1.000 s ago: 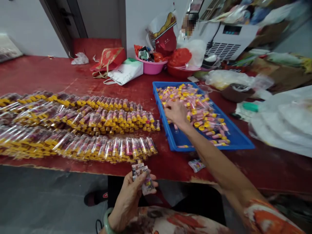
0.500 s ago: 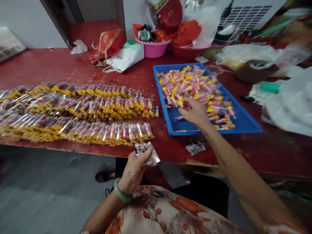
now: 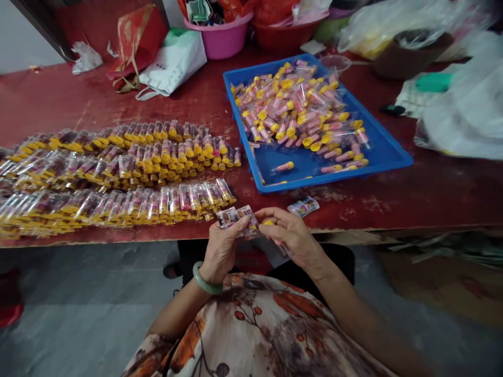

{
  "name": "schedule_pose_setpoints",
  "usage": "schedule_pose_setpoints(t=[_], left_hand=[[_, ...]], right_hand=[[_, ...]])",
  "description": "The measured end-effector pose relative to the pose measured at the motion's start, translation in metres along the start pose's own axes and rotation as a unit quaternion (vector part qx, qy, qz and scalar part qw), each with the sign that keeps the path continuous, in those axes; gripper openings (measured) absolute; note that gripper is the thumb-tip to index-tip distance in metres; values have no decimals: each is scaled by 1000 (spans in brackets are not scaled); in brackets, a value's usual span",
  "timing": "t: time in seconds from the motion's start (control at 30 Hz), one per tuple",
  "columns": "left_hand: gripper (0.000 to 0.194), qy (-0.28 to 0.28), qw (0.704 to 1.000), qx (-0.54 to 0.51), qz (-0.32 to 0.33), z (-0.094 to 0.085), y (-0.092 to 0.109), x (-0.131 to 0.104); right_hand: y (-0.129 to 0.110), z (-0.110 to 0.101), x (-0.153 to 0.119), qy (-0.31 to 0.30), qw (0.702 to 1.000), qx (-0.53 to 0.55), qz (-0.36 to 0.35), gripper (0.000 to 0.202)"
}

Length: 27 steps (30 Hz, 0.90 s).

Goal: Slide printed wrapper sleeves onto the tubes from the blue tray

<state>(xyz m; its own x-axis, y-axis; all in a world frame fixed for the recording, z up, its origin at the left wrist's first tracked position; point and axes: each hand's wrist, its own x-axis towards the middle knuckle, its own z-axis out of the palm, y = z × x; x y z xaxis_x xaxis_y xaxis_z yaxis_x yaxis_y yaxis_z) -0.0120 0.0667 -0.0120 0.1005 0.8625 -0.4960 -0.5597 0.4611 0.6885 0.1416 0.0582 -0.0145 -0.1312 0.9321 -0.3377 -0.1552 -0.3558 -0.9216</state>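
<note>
1. Packets [image 3: 236,213], small and printed, fan out in the left hand [image 3: 220,252], whose grip is clenched on them, thumb on top
2. The right hand [image 3: 295,238], just beside it, has its grip pinched around a yellow-capped tube [image 3: 269,222], partly hidden by the fingers
3. Both hands are at the near edge of the red worktop [image 3: 196,104]
4. A blue tray [image 3: 387,149] sits on the right, beyond the hands, with a loose pile of pink tubes [image 3: 294,110] with yellow caps, heaped towards its far side; a lone tube [image 3: 283,167] lies apart near the front rim
5. Between the tray and the right hand lies a packet bundle [image 3: 303,207]
6. On the left, stacked rows of clear tubes [image 3: 157,157] run sideways, yellow ends towards the near side
7. Farther back stand a red bag [image 3: 143,39], a white bag [image 3: 175,60] and a pink basin [image 3: 222,39]
</note>
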Motion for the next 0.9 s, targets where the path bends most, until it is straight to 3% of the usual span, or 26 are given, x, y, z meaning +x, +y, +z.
schedule_pose_setpoints(t=[0.17, 0.4, 0.57, 0.77, 0.9], left_hand=[[26, -24, 999, 16, -26, 3, -3, -5], [31, 8, 1000, 29, -5, 2, 0, -6], [34, 29, 999, -20, 2, 7, 0, -8], [38, 32, 999, -35, -24, 11, -2, -11], [36, 19, 999, -24, -38, 12, -3, -17]], right_hand=[[5, 4, -4, 25, 994, -98, -34, 23], [-4, -14, -27, 49, 997, 1, -61, 26], [-3, -27, -55, 45, 988, 9, -148, 16], [7, -13, -68, 100, 958, -56, -261, 14], [10, -4, -67, 157, 916, -149, -338, 20]])
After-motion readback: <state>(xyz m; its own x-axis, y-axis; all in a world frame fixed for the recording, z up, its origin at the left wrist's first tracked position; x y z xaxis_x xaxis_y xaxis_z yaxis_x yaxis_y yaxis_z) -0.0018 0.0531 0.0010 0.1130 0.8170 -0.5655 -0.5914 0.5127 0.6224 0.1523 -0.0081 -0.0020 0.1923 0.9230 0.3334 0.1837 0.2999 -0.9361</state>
